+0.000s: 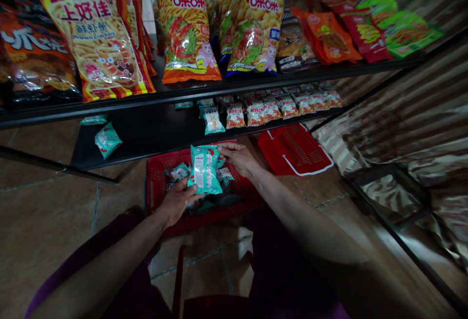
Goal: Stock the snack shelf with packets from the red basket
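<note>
A teal snack packet (205, 169) is held between my two hands, above a red basket (155, 197). My left hand (179, 201) grips its lower left corner, thumb on the front. At its upper right edge, my right hand (237, 157) pinches the packet. More teal packets (179, 172) lie in the basket beneath and around the held one.
The lower black shelf (157, 129) holds a teal packet (107, 140) at left and rows of small orange-white packets (268, 110) at right. Large snack bags (190, 31) stand on the upper shelf (204, 85). Another red basket (292, 151) is on the floor, right.
</note>
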